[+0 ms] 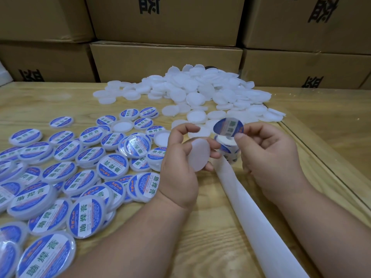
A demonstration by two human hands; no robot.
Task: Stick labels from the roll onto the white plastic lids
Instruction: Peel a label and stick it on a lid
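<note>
My left hand (178, 163) grips a plain white plastic lid (199, 154) by its edge, tilted with its face toward the right. My right hand (267, 151) pinches a round blue and white label (228, 127) at its lower right edge, held up just above and right of the lid. The label roll (228, 151) stands on the table between my hands, partly hidden by my fingers. Its empty white backing strip (255, 215) trails toward the near edge.
A heap of unlabelled white lids (200, 93) lies at the back centre. Several labelled lids (66, 177) cover the wooden table (210, 227) on the left. Stacked cardboard boxes (166, 61) wall off the back. A table edge (321, 157) runs diagonally on the right.
</note>
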